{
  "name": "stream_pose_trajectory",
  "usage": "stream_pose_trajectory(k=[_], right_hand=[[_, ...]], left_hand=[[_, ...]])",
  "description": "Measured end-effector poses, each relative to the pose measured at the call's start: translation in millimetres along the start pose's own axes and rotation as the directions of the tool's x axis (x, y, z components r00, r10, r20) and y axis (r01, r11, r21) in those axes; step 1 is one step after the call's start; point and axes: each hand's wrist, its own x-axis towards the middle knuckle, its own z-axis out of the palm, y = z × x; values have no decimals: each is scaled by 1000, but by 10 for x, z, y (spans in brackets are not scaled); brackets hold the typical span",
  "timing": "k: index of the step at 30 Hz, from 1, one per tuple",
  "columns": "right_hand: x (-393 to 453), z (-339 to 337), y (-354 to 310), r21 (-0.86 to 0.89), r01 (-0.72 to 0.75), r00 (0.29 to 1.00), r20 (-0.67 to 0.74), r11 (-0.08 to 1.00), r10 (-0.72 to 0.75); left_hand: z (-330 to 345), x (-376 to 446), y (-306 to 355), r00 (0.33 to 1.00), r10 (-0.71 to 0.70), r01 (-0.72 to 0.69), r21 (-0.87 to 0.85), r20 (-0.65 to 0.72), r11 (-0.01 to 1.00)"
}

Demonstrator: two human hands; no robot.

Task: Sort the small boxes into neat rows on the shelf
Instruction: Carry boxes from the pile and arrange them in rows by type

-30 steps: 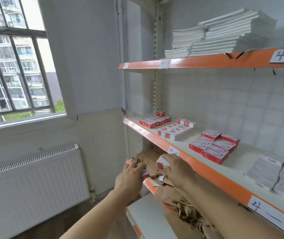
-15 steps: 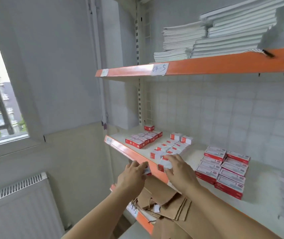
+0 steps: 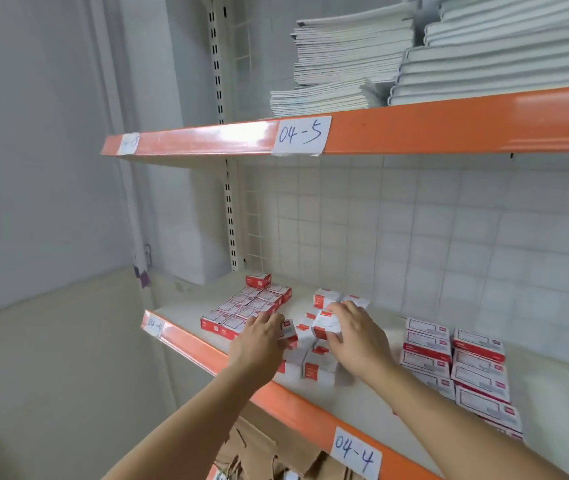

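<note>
Small red-and-white boxes lie on the orange-edged shelf (image 3: 207,355) marked 04-4. A neat block of them (image 3: 245,308) sits at the left. In the middle is a loose cluster of small boxes (image 3: 314,367). My right hand (image 3: 355,336) holds one small white-and-red box (image 3: 326,323) over that cluster, fingers curled round it. My left hand (image 3: 259,341) rests at the cluster's left side and its fingertips grip a small box (image 3: 288,329), partly hidden.
Larger flat red-and-white boxes (image 3: 463,362) are stacked in rows at the right. The upper shelf (image 3: 414,129) marked 04-5 carries piles of white booklets (image 3: 349,60). Brown paper bags (image 3: 259,455) lie on the shelf below. A grey wall stands at the left.
Both hands have risen from the lower shelf with the brown bags onto the 04-4 shelf, carrying small boxes into the middle cluster. The view has turned right, away from the window.
</note>
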Motion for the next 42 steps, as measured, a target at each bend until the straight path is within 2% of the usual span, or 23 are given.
stream_pose_trajectory(k=[5, 14, 18, 22, 31, 35, 42], right_hand=[[359, 214, 0, -138, -25, 1000, -19, 990, 23], [705, 534, -51, -117, -134, 991, -35, 984, 130], [728, 541, -114, -169, -135, 991, -48, 976, 128], [634, 471, -199, -125, -109, 993, -65, 986, 102], [161, 59, -30, -186, -71, 997, -48, 980, 63], [-138, -238, 213, -198, -128, 990, -80, 972, 114], [-798, -744, 680, -138, -278, 954, -156, 950, 257]], left_hand=[[52, 454, -185, 998, 63, -62, -31, 26, 998], [203, 886, -455, 985, 160, -155, -77, 68, 985], [213, 946, -465, 973, 223, -216, -93, 61, 972], [204, 975, -372, 953, 302, -298, -129, 6, 946], [198, 748, 295, 912, 408, -406, -216, -34, 888], [233, 571, 747, 885, 464, -451, -294, -28, 843], [328, 224, 1516, 819, 571, -563, -282, -61, 777]])
